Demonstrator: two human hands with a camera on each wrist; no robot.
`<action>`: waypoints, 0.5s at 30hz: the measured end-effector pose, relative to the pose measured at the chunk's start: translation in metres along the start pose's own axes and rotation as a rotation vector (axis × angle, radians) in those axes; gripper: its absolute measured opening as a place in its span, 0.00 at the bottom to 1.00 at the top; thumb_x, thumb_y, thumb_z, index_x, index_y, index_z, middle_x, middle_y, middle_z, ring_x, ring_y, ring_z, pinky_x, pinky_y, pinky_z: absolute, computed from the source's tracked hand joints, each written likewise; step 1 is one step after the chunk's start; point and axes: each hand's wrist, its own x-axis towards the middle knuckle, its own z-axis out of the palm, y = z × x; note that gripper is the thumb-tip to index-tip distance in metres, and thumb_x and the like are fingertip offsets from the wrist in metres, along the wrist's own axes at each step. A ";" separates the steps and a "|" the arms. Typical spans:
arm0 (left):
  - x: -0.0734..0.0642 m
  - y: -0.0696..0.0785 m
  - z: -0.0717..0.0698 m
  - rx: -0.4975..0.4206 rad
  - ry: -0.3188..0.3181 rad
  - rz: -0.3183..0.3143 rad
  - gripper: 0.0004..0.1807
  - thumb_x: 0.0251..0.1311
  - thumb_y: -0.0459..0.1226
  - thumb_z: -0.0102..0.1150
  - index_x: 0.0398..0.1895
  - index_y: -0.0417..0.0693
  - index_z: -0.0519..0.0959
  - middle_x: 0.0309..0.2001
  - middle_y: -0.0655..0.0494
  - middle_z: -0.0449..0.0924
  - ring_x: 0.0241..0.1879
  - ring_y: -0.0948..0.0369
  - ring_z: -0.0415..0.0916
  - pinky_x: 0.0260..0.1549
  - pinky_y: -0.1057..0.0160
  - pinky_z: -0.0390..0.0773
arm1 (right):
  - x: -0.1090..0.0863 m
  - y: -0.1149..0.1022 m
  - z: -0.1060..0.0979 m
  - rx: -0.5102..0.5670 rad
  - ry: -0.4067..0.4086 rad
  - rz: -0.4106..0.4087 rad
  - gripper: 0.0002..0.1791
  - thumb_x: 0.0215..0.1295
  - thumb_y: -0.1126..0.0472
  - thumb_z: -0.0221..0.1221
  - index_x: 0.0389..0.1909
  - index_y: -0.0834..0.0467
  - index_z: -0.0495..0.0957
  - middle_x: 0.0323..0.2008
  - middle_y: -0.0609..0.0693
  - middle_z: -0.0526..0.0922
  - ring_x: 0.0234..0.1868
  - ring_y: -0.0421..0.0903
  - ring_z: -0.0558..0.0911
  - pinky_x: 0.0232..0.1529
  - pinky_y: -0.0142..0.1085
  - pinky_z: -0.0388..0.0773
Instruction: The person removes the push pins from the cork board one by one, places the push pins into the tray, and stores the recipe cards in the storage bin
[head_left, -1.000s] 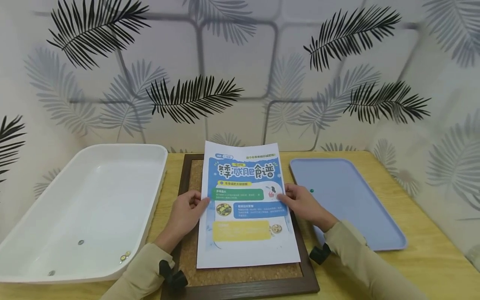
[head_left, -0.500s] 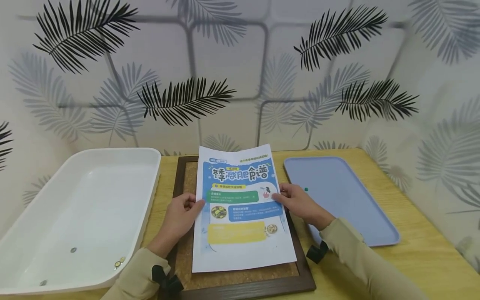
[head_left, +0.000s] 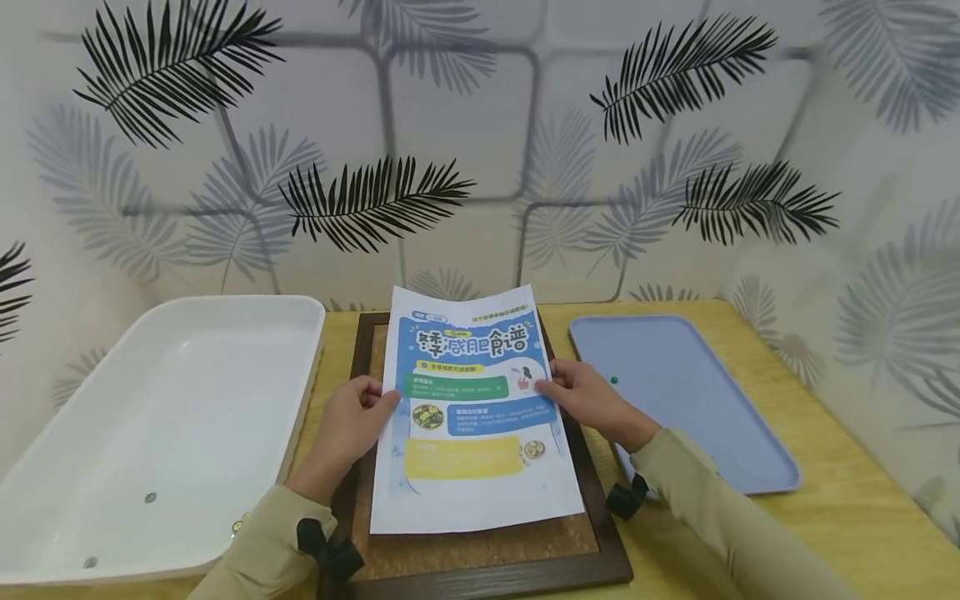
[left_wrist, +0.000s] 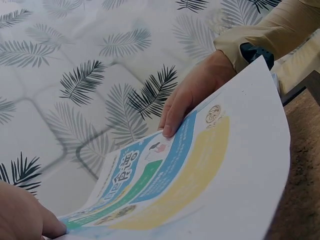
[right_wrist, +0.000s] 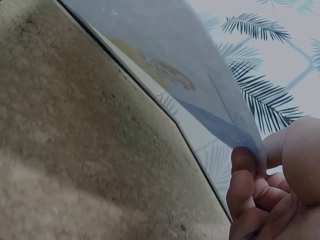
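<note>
A printed sheet of paper (head_left: 465, 500) with blue, green and yellow blocks is held above a cork board (head_left: 480, 557) with a dark brown frame. My left hand (head_left: 350, 429) pinches its left edge. My right hand (head_left: 596, 404) pinches the right edge between thumb and fingers. The right wrist view shows the sheet (right_wrist: 200, 75) lifted clear of the cork (right_wrist: 100, 140), with the right hand (right_wrist: 270, 190) curled at its edge. In the left wrist view the sheet (left_wrist: 255, 130) bows between both hands, and much of the cork lies hidden beneath it.
A large white tray (head_left: 202, 400) on the left holds several small metallic or yellowish bits. A blue tray (head_left: 697, 408) with a green pin (head_left: 614, 380) stands on the right. Both are on a yellow wood table (head_left: 840, 533), with a leaf-patterned wall (head_left: 465, 125) behind.
The head view has shifted slightly. Over the last half second, both hands have moved the sheet a little left and up relative to the cork board; their pinch on its edges is unchanged.
</note>
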 end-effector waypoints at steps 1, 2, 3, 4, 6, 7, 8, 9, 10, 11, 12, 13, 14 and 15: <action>-0.001 0.001 -0.002 0.006 -0.006 0.001 0.12 0.65 0.38 0.56 0.40 0.35 0.77 0.32 0.43 0.77 0.29 0.57 0.73 0.25 0.68 0.70 | 0.001 -0.002 0.001 0.003 0.005 -0.002 0.17 0.73 0.60 0.51 0.54 0.67 0.72 0.42 0.60 0.85 0.38 0.48 0.87 0.44 0.38 0.81; -0.001 0.002 -0.005 0.014 -0.013 0.002 0.12 0.65 0.38 0.56 0.41 0.34 0.76 0.33 0.43 0.78 0.29 0.57 0.74 0.25 0.68 0.70 | 0.001 -0.004 0.002 0.004 0.004 -0.007 0.16 0.73 0.60 0.51 0.54 0.68 0.72 0.42 0.60 0.85 0.38 0.48 0.87 0.44 0.37 0.81; -0.002 0.002 -0.009 0.028 -0.017 0.001 0.13 0.65 0.38 0.56 0.42 0.34 0.77 0.34 0.42 0.79 0.29 0.57 0.74 0.26 0.68 0.71 | 0.002 -0.007 0.003 0.007 -0.001 -0.014 0.16 0.73 0.61 0.51 0.53 0.68 0.72 0.42 0.61 0.85 0.38 0.48 0.87 0.44 0.37 0.80; -0.002 0.002 -0.012 0.039 -0.023 0.000 0.13 0.65 0.38 0.56 0.43 0.34 0.77 0.35 0.42 0.79 0.29 0.57 0.75 0.26 0.68 0.71 | 0.003 -0.008 0.005 0.011 -0.013 -0.025 0.16 0.73 0.61 0.51 0.53 0.69 0.72 0.43 0.61 0.85 0.39 0.48 0.87 0.44 0.37 0.81; -0.002 0.002 -0.021 0.060 -0.035 -0.003 0.15 0.66 0.39 0.55 0.45 0.34 0.76 0.37 0.41 0.80 0.30 0.57 0.76 0.27 0.68 0.72 | 0.003 -0.012 0.008 0.030 -0.038 -0.034 0.17 0.73 0.61 0.51 0.54 0.70 0.71 0.43 0.62 0.85 0.39 0.48 0.87 0.44 0.37 0.81; -0.003 0.002 -0.025 0.067 -0.043 -0.005 0.15 0.66 0.40 0.55 0.45 0.34 0.76 0.38 0.41 0.80 0.30 0.57 0.77 0.28 0.68 0.73 | 0.004 -0.013 0.010 0.042 -0.051 -0.036 0.17 0.73 0.61 0.51 0.54 0.70 0.71 0.44 0.62 0.85 0.39 0.49 0.87 0.44 0.37 0.81; -0.003 0.002 -0.029 0.076 -0.055 -0.013 0.16 0.66 0.41 0.55 0.47 0.35 0.76 0.39 0.42 0.80 0.30 0.57 0.78 0.29 0.69 0.74 | 0.004 -0.015 0.011 0.054 -0.063 -0.035 0.17 0.73 0.61 0.50 0.55 0.70 0.71 0.44 0.62 0.85 0.40 0.49 0.87 0.44 0.37 0.81; -0.004 0.003 -0.033 0.082 -0.071 -0.019 0.17 0.67 0.41 0.55 0.48 0.36 0.76 0.40 0.42 0.81 0.31 0.58 0.78 0.30 0.69 0.75 | 0.005 -0.016 0.012 0.066 -0.072 -0.029 0.18 0.73 0.61 0.50 0.56 0.69 0.71 0.44 0.62 0.85 0.40 0.49 0.87 0.43 0.37 0.81; -0.004 0.004 -0.037 0.089 -0.090 -0.019 0.17 0.67 0.42 0.54 0.48 0.36 0.76 0.40 0.42 0.81 0.31 0.58 0.79 0.30 0.69 0.75 | 0.005 -0.018 0.013 0.073 -0.074 -0.020 0.18 0.73 0.61 0.50 0.57 0.69 0.70 0.45 0.62 0.85 0.40 0.49 0.87 0.43 0.37 0.81; -0.004 0.006 -0.041 0.092 -0.106 -0.018 0.18 0.67 0.42 0.54 0.49 0.36 0.75 0.41 0.42 0.81 0.31 0.58 0.79 0.31 0.68 0.76 | 0.006 -0.020 0.014 0.082 -0.074 -0.010 0.18 0.73 0.61 0.50 0.57 0.68 0.70 0.45 0.61 0.85 0.40 0.49 0.87 0.43 0.37 0.81; -0.004 0.007 -0.045 0.100 -0.121 -0.012 0.18 0.67 0.43 0.54 0.50 0.36 0.75 0.41 0.42 0.81 0.32 0.58 0.78 0.30 0.68 0.75 | 0.006 -0.022 0.015 0.084 -0.070 -0.003 0.18 0.73 0.61 0.50 0.57 0.67 0.71 0.45 0.61 0.85 0.40 0.49 0.87 0.42 0.38 0.82; -0.005 0.009 -0.049 0.109 -0.136 -0.006 0.19 0.67 0.43 0.54 0.50 0.35 0.75 0.41 0.42 0.81 0.32 0.58 0.78 0.30 0.68 0.75 | 0.007 -0.025 0.016 0.086 -0.069 -0.001 0.18 0.73 0.61 0.51 0.58 0.67 0.71 0.45 0.61 0.85 0.41 0.49 0.87 0.42 0.38 0.82; -0.005 0.010 -0.053 0.123 -0.147 0.004 0.19 0.67 0.43 0.54 0.50 0.35 0.74 0.41 0.42 0.81 0.32 0.58 0.77 0.29 0.67 0.74 | 0.008 -0.028 0.017 0.085 -0.070 0.001 0.19 0.73 0.60 0.51 0.58 0.67 0.71 0.45 0.60 0.85 0.41 0.49 0.87 0.42 0.38 0.82; -0.004 0.010 -0.057 0.136 -0.154 0.020 0.19 0.67 0.42 0.54 0.50 0.34 0.74 0.40 0.42 0.80 0.32 0.58 0.76 0.28 0.67 0.73 | 0.009 -0.030 0.018 0.082 -0.071 0.003 0.19 0.73 0.60 0.51 0.58 0.66 0.71 0.45 0.60 0.85 0.41 0.49 0.87 0.43 0.39 0.82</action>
